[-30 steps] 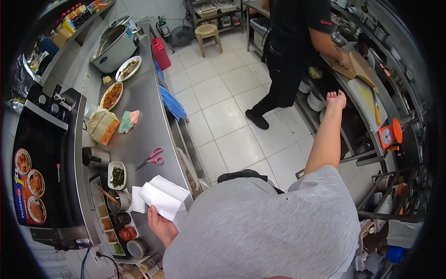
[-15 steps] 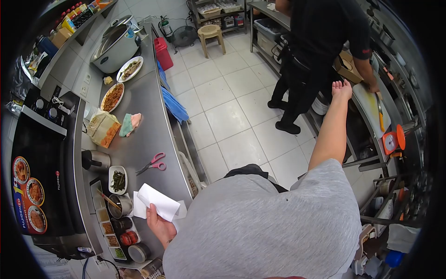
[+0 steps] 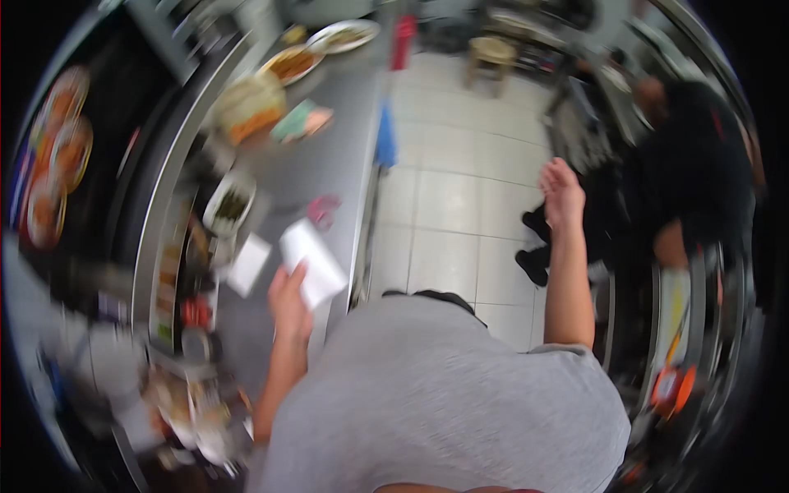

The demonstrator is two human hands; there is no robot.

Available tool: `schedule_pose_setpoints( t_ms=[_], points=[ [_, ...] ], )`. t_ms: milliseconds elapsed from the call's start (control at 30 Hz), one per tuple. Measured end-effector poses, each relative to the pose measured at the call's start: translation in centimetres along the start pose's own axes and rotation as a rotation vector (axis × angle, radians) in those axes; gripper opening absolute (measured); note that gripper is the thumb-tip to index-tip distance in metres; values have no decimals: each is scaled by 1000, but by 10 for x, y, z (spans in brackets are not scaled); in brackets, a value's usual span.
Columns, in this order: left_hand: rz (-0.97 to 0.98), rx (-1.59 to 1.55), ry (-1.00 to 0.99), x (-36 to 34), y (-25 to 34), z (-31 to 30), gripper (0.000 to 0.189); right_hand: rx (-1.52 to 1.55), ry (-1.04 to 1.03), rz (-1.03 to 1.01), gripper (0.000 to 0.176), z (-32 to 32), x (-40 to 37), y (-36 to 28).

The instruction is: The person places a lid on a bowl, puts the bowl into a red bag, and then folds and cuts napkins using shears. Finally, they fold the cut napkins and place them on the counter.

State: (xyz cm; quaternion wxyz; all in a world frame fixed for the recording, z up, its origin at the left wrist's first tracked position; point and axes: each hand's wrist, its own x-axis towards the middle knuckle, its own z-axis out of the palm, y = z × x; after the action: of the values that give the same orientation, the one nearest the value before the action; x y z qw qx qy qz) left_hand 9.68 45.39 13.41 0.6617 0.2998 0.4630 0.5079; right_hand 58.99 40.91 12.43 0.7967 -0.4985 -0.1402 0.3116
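Note:
My left hand (image 3: pixel 292 297) grips a folded white paper (image 3: pixel 313 263) over the steel counter (image 3: pixel 329 156). Another white paper (image 3: pixel 248 264) lies on the counter just left of it. My right hand (image 3: pixel 564 193) is held out over the tiled floor, fingers apart, holding nothing. Pink-handled scissors (image 3: pixel 324 211) lie beyond the papers, blurred. A white dish of green food (image 3: pixel 229 205) stands to their left. Farther back are a green and pink cloth (image 3: pixel 302 122) and a paper bag (image 3: pixel 250 107).
A person in black (image 3: pixel 694 164) bends at the right-hand counter. Two plates of food, one with reddish food (image 3: pixel 291 64), stand at the back left. A stool (image 3: pixel 491 54) is on the floor. An orange scale (image 3: pixel 672 389) and a microwave (image 3: pixel 107 148) flank the sides.
The view has turned and is blurred. The paper in my left hand is now apart from the other white paper. My right hand has lowered. The person in black has bent over.

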Motion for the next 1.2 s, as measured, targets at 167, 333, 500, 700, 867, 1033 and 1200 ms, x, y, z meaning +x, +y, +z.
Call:
schedule_pose_setpoints(
  t_ms=[167,333,500,700,867,1033,1200],
  points=[
    [84,70,41,-15,-7,15,19,-309,-926,354,15,199,-193,79],
    [248,432,230,-55,-6,-21,18,-452,-1176,398,25,236,-265,118],
    [242,159,369,-89,-9,-49,17,-378,-1216,560,29,251,-295,129],
    [148,314,390,-122,-2,-65,25,-324,-1434,623,15,262,-314,142],
    [493,257,295,-129,-4,-67,46,-328,-1544,650,15,270,-339,138],
    [423,213,332,-140,6,-67,41,-343,-1590,665,16,275,-349,137],
    [331,124,431,-139,8,-79,37,-323,-1661,662,17,280,-346,142]
  ],
)
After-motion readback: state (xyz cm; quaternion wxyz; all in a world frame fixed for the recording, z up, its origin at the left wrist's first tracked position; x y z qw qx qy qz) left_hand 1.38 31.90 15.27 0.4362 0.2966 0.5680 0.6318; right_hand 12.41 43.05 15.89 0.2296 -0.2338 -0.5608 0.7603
